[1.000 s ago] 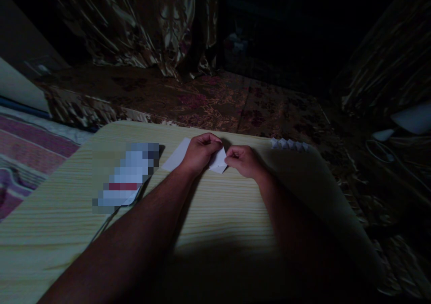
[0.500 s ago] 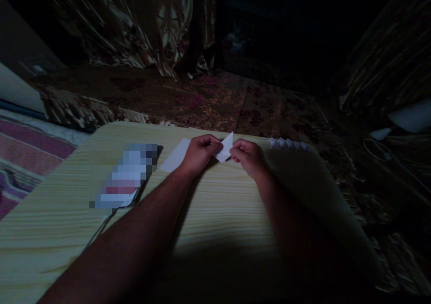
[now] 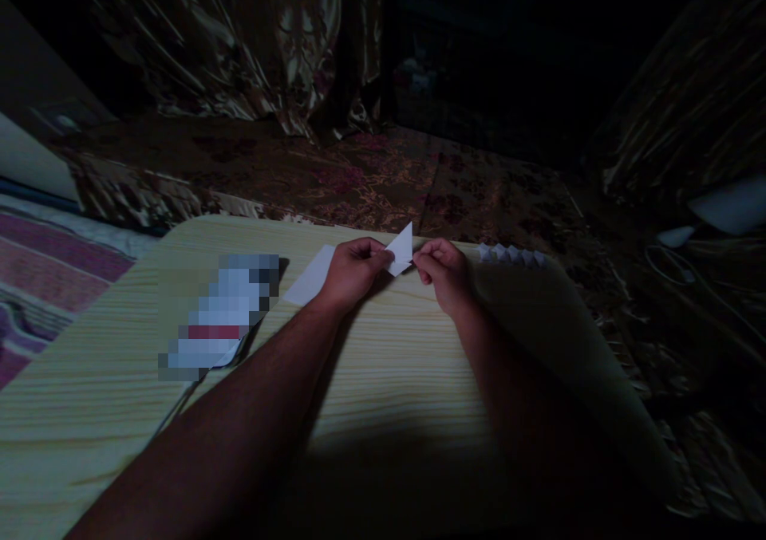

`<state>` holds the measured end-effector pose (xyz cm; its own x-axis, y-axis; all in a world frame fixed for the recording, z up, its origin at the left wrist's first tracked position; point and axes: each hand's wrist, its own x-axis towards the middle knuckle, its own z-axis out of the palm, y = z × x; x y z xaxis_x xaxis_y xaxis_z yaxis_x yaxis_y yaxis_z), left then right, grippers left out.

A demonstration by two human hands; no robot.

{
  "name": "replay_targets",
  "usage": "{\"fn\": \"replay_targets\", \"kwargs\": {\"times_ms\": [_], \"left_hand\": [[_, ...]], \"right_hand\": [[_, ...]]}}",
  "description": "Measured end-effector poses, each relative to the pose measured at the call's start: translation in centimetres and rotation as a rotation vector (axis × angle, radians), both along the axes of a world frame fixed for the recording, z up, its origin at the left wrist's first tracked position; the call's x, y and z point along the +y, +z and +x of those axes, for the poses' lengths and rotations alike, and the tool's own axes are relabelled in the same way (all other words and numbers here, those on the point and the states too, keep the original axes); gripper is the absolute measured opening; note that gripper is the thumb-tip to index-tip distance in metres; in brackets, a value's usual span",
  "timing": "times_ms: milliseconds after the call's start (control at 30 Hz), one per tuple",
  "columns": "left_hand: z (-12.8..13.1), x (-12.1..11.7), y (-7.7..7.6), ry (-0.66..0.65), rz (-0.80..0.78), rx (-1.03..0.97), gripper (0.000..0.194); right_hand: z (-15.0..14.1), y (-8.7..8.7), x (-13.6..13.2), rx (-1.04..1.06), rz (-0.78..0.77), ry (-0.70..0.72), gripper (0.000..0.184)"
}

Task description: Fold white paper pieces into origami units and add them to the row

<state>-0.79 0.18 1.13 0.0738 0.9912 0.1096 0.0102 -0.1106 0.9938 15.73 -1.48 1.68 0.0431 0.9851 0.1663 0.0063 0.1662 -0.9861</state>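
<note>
Carefully, the left hand (image 3: 353,270) pinches the folded white paper (image 3: 403,249) above the table (image 3: 407,348); the right hand (image 3: 446,273) curls at its edge, grip unclear, and uneven pulling could tear it.

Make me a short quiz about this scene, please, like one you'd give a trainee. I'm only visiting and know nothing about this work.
1. True or false: the left-hand grip holds the small, pointed piece of folded white paper.
2. What lies in a row near the far right corner of the pale, wood-grained table?
3. Where is the flat white paper sheet? a) Left of the left-hand grip; b) between the two hands; c) at the table's near edge.

Key: 1. True. 2. Small white pointed pieces, apparently folded paper. 3. a.
</note>
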Motion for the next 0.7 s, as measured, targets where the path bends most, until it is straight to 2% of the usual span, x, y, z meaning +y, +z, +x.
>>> {"fn": "replay_targets", "kwargs": {"times_ms": [200,467,700], "left_hand": [[0.11,-0.01,-0.02,-0.018,-0.008,-0.041,0.024],[0.32,-0.52,0.62,-0.075,-0.006,-0.032,0.031],[0.42,-0.16,0.02,-0.013,0.062,0.001,0.027]], "right_hand": [[-0.40,-0.52,0.19,-0.048,0.039,0.025,0.031],[-0.42,-0.75,0.33,-0.049,0.021,-0.004,0.024],[-0.44,-0.73,0.28,-0.094,0.053,-0.034,0.021]]}}
